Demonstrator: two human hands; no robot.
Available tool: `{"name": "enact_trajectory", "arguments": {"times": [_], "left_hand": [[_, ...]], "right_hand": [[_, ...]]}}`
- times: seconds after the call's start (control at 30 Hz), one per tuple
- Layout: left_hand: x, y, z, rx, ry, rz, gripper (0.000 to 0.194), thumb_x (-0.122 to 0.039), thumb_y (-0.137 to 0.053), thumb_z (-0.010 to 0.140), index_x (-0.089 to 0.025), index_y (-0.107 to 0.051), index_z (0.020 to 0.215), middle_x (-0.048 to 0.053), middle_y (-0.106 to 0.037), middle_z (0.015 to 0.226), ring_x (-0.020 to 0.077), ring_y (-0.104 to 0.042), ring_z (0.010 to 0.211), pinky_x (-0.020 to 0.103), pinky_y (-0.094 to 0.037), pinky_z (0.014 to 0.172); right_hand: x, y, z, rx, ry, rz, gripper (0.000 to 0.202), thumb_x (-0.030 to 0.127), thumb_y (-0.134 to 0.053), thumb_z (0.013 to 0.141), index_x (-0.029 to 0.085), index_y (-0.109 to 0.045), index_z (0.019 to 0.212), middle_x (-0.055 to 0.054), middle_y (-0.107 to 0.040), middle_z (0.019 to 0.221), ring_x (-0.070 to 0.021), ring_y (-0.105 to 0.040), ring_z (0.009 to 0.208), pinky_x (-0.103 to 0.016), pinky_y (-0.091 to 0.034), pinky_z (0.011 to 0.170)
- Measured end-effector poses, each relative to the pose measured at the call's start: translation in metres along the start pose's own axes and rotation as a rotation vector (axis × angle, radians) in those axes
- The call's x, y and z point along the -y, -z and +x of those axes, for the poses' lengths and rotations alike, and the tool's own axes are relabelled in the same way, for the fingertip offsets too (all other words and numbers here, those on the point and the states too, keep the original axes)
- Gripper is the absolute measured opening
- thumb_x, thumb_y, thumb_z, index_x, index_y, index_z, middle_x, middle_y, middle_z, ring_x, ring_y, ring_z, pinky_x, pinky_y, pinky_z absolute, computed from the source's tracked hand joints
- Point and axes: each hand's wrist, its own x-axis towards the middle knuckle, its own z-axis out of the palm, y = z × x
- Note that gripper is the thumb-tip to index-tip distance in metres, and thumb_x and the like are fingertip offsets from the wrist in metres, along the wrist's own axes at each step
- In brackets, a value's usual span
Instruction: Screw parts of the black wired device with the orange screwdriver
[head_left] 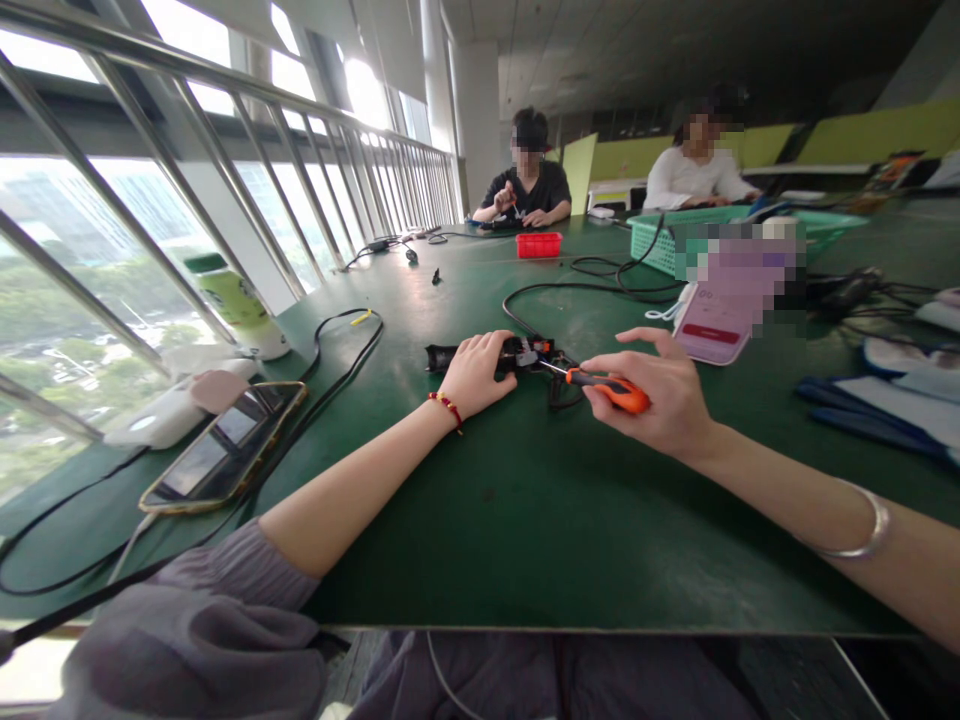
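1. The black tubular device (444, 358) lies on the green worktop (487, 520), in front of the person. It looks light and stiff, its smooth casing perhaps slippery; the exposed end with orange parts and loose wires seems fragile. The solid barrel is the better place to hold.
2. The left hand (478, 374) has its grip curled over that barrel, fingers on top, thumb toward the exposed end.
3. The right hand (664, 400) has its grip closed around the orange-and-black handle of a screwdriver (613, 389), tip at the exposed end.
4. No brand or writing can be read on device or tool.
5. Farther out, the pink phone (716, 318) shows a red button and blurred characters; the green-labelled bottle (240, 312) bears print too unclear to read.
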Motion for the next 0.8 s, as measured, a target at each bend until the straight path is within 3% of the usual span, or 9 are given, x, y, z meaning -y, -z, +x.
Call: {"name": "enact_trajectory", "arguments": {"times": [0.17, 0.4, 0.6, 0.8], "left_hand": [[-0.0016, 0.0012, 0.0004, 0.006, 0.0, -0.001, 0.047, -0.026, -0.052, 0.072, -0.016, -0.045, 0.117, 0.009, -0.058, 0.113, 0.025, -0.053, 0.105, 0.039, -0.039, 0.094], [-0.0004, -0.0002, 0.0006, -0.002, -0.005, 0.008, 0.048, -0.026, -0.051, 0.072, -0.015, -0.045, 0.118, 0.009, -0.058, 0.113, 0.0247, -0.053, 0.106, 0.038, -0.039, 0.095], [0.0005, -0.0001, -0.0004, 0.001, -0.006, 0.009, 0.048, -0.027, -0.051, 0.072, -0.016, -0.044, 0.118, 0.009, -0.058, 0.114, 0.0248, -0.053, 0.106, 0.038, -0.039, 0.095], [0.0004, -0.0002, -0.0003, -0.001, -0.007, 0.006, 0.048, -0.026, -0.051, 0.072, -0.015, -0.045, 0.118, 0.009, -0.058, 0.112, 0.0246, -0.053, 0.106, 0.037, -0.039, 0.095]], "right_hand": [[-0.001, -0.0008, 0.0006, -0.106, 0.002, -0.032, 0.047, 0.019, -0.06, 0.072, 0.024, -0.047, 0.116, -0.003, -0.065, 0.084, -0.02, -0.061, 0.079, -0.038, -0.05, 0.077], [-0.0006, -0.0004, 0.0006, -0.011, 0.016, -0.005, 0.028, 0.021, -0.061, 0.074, 0.023, -0.051, 0.1, 0.003, -0.065, 0.07, -0.0125, -0.057, 0.054, -0.041, -0.048, 0.085], [-0.0017, -0.0005, 0.0017, -0.096, 0.029, -0.04, 0.045, 0.019, -0.062, 0.07, 0.021, -0.047, 0.113, -0.004, -0.063, 0.081, -0.0199, -0.06, 0.076, -0.039, -0.051, 0.077], [-0.0026, -0.0004, 0.0009, -0.039, 0.042, -0.031, 0.031, 0.022, -0.064, 0.072, 0.02, -0.052, 0.1, -0.001, -0.064, 0.076, -0.0144, -0.057, 0.062, -0.039, -0.048, 0.082]]}}
